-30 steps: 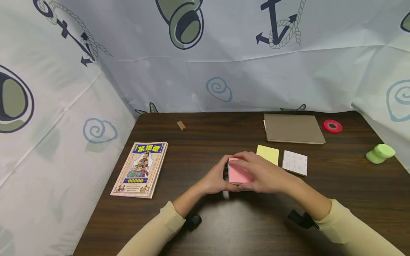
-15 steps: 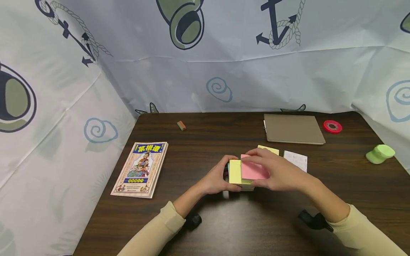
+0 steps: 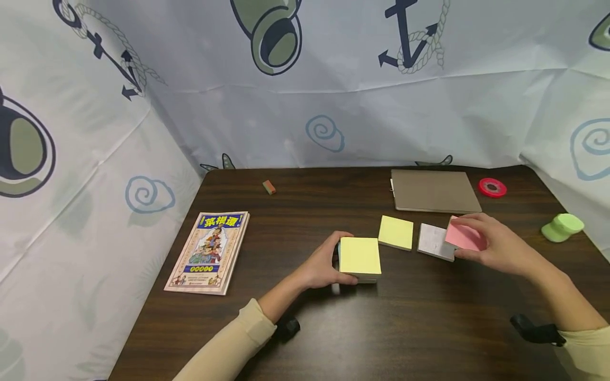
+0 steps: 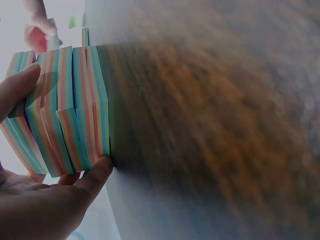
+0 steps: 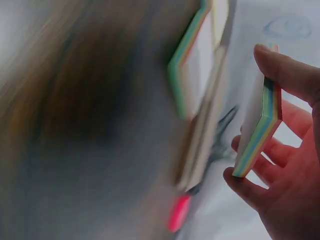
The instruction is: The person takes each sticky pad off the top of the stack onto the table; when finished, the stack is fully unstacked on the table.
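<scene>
My left hand [image 3: 322,266] grips the left side of a stack of sticky note pads [image 3: 360,256] on the table, its top sheet yellow. In the left wrist view, the stacked pads [image 4: 67,112] show striped, many-coloured edges, with the thumb across one side and fingers along another. Off to the right, my right hand [image 3: 502,247] holds a single pink-topped sticky note pad [image 3: 463,236] by its edges. The right wrist view shows this pad [image 5: 260,132] between thumb and fingers, raised off the table. Beneath and left of it lies a white-topped pad [image 3: 432,241], with a yellow-topped pad [image 3: 396,232] farther left.
A comic-style book [image 3: 208,253] lies on the left of the dark wooden table [image 3: 305,338]. Along the back are a small orange-and-green block [image 3: 269,187], a grey-brown notebook [image 3: 436,190] and a red round item [image 3: 492,188]. A light green cap-like object [image 3: 562,228] sits far right.
My right hand has lifted the pink-topped pad off the stack and carried it right, uncovering a yellow top. My left hand stays on the stack.
</scene>
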`<state>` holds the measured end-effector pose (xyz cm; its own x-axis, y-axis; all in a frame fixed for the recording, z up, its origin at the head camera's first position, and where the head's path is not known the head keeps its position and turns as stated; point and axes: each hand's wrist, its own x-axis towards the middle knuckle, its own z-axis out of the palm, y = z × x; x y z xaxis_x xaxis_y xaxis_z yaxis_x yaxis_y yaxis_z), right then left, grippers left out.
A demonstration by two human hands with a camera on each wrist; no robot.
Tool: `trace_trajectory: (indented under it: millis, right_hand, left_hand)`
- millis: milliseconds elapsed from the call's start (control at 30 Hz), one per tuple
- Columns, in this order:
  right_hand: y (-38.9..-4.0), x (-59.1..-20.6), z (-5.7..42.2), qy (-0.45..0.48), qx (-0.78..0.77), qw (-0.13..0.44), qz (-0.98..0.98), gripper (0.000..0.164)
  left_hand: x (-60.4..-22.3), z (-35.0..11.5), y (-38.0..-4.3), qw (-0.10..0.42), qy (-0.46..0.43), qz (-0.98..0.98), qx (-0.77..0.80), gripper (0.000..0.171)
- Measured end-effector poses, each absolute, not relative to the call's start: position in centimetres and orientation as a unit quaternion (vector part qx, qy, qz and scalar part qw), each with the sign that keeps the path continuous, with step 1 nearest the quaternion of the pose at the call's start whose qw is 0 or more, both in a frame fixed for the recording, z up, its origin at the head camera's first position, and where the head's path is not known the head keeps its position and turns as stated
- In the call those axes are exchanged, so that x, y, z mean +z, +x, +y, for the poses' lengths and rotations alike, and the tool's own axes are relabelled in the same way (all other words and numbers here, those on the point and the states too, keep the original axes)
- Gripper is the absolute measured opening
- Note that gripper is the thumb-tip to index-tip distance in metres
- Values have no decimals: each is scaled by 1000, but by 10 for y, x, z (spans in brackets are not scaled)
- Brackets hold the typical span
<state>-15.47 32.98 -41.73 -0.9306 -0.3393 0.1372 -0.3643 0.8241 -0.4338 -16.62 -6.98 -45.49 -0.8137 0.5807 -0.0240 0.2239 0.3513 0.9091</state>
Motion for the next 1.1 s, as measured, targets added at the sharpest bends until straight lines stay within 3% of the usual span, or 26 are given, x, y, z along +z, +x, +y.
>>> trace_trajectory:
  millis: [300,800,900,1100]
  right_hand:
    - [-156,-446,372,157,221,-9,-963,75]
    - [-162,-456,378,159,247,-57,-954,78]
    - [-161,-452,375,159,238,-48,-957,77]
    - [-159,-434,343,224,251,54,-940,65]
  left_hand:
    - [-455,-69,-168,175,252,799,517,91]
    - [-455,-71,-168,170,252,813,496,91]
    - [-455,-70,-168,173,256,810,498,90]
    - [-456,-71,-168,175,250,813,495,90]
